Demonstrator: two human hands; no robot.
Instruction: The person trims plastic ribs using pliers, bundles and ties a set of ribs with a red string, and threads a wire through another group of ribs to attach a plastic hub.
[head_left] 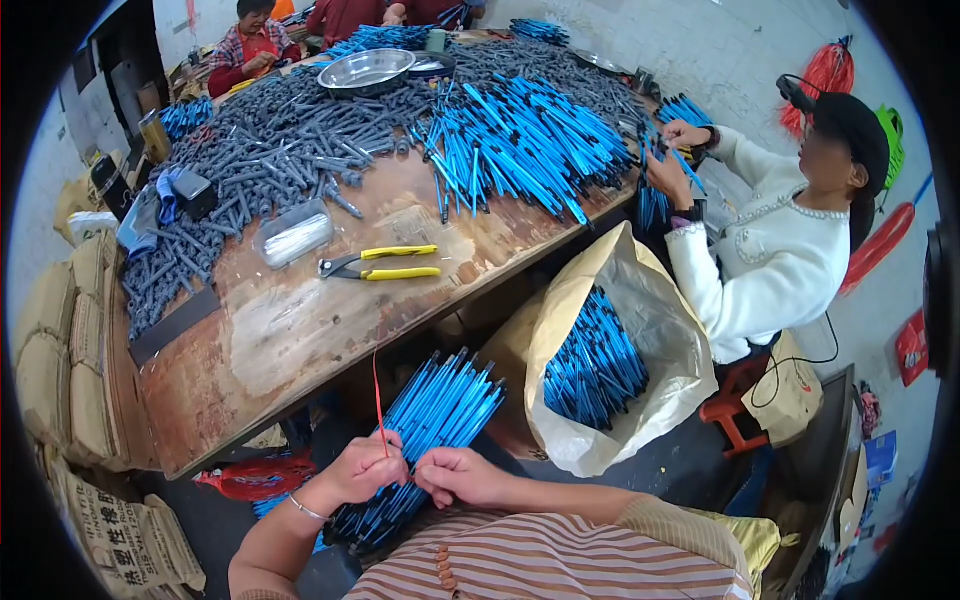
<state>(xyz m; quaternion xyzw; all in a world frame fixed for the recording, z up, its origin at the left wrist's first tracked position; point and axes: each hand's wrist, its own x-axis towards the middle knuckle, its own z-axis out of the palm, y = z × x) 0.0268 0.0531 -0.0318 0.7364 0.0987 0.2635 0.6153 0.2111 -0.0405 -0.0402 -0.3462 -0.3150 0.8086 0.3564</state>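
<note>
A bundle of thin blue rods with black ends (440,405) lies across my lap, its far end pointing at the table. My left hand (366,470) is closed on a red string (378,400), whose free end rises from between the fingers. Beside it, my right hand (455,476) is closed against the bundle, thumb and fingers pinched together; what they hold is hidden. To the right of the bundle, an open paper sack with a pale lining (545,345) holds many more blue rods (592,365).
The wooden table (300,310) bears yellow-handled cutters (385,264), a clear box of white strips (295,235), piled grey parts (260,150), loose blue rods (540,140) and a metal bowl (366,70). A co-worker in white (760,240) handles rods at right; red string (255,478) hangs lower left.
</note>
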